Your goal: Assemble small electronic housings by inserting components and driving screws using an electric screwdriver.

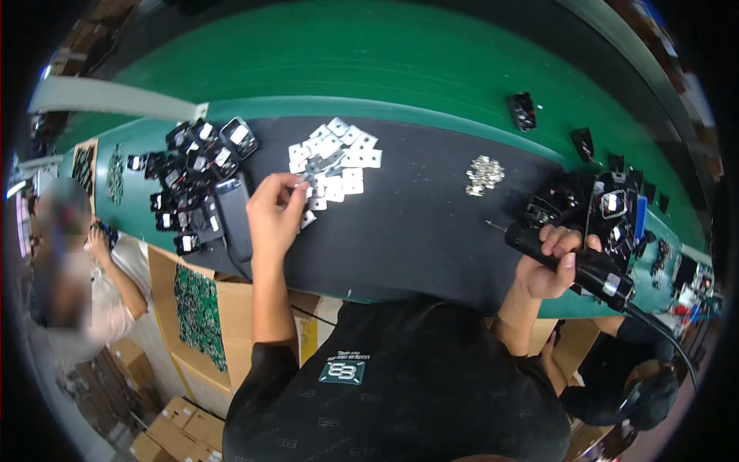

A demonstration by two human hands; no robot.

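Observation:
My left hand [275, 215] is at the near left edge of a pile of small, square, silvery plates [352, 158] with holes. Its thumb and forefinger pinch together, and a pale bit shows at the tips, too small to tell from the plates behind. In my right hand [553, 262] is a black electric screwdriver [604, 281], its fingers wrapped round the body. The bit points left, above the dark mat [408, 223], and a cable runs from the back end. A small heap of shiny metal pieces [485, 175], perhaps screws, lies beyond the screwdriver's tip.
Black plastic housings [196, 154] crowd the left side, next to a dark flat device [233, 219]. More housings [612, 204] are piled at right. A green conveyor belt [431, 58] runs behind. A carton of green boards [198, 308] stands below left. People sit on both sides.

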